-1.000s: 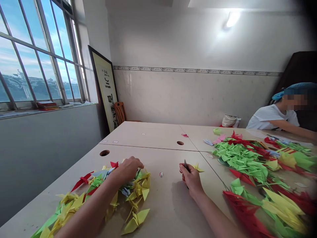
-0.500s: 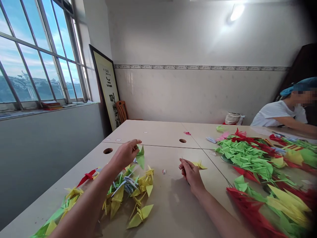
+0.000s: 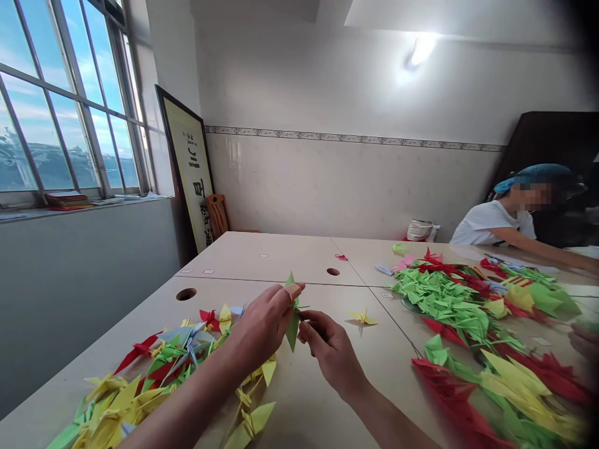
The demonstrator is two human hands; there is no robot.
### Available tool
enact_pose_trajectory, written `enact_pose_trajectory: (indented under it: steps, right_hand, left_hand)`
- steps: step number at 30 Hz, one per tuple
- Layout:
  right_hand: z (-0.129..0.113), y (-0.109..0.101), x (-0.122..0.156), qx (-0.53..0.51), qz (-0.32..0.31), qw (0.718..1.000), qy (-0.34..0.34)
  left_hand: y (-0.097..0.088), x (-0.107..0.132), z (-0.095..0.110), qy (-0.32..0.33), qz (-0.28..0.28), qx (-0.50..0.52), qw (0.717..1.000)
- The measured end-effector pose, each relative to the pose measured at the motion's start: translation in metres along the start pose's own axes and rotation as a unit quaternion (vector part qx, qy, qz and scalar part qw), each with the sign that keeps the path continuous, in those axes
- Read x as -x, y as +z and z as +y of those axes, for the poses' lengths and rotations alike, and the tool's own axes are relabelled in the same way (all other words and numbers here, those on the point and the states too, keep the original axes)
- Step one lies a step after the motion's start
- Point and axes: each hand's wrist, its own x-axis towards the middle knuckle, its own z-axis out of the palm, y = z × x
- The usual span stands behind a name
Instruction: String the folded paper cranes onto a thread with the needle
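Observation:
My left hand (image 3: 264,325) is raised above the table, shut on a green origami crane (image 3: 292,321), which stands upright between its fingers. My right hand (image 3: 331,348) is curled close beside that crane, its fingertips near the crane's middle. The dark tweezers it held earlier are mostly hidden in its fingers. Below my left forearm lies a heap of mixed paper cranes (image 3: 178,355) in yellow, green, red and blue. A small yellow paper crane (image 3: 362,318) rests alone on the table to the right of my hands.
Large piles of green paper cranes (image 3: 444,299) and red and yellow cranes (image 3: 505,386) cover the table's right side. A co-worker (image 3: 496,224) in a white shirt sits at the far right. The table has round holes (image 3: 186,294). A window (image 3: 60,106) runs along the left.
My left hand has moved right, lifting the green crane clear of the heap. My right hand has moved left to meet it, and the hands are now close together.

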Motion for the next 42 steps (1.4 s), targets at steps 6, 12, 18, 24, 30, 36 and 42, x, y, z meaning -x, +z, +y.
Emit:
enact_pose_trajectory:
  steps: [6, 12, 18, 24, 30, 36, 42]
  right_hand:
    - [0.002, -0.002, -0.003, -0.013, -0.005, 1.0, -0.006]
    - [-0.013, -0.009, -0.002, -0.052, 0.026, 0.998, 0.005]
    - [-0.026, -0.014, -0.004, -0.077, 0.068, 0.993, 0.059]
    - [-0.018, -0.01, -0.001, -0.043, 0.009, 0.999, 0.018]
    - [-0.015, -0.015, -0.006, -0.095, 0.073, 0.992, 0.03]
    - [-0.018, -0.02, -0.008, -0.149, 0.052, 0.983, 0.091]
    - [-0.011, -0.031, -0.014, -0.054, 0.065, 0.993, 0.087]
  left_hand:
    - [0.001, 0.001, 0.003, 0.002, -0.027, 0.026, 0.999]
    - [0.006, -0.005, -0.008, -0.145, 0.126, 0.243, 0.951]
    - [0.005, -0.01, -0.005, -0.371, 0.192, 0.626, 0.658]
    - [0.007, -0.009, 0.003, -0.395, 0.172, 0.665, 0.61]
    - [0.008, -0.009, 0.006, -0.361, 0.162, 0.62, 0.677]
    - [0.019, -0.006, 0.007, -0.3, 0.091, 0.528, 0.789]
    - [0.026, -0.001, 0.004, -0.26, 0.062, 0.433, 0.861]
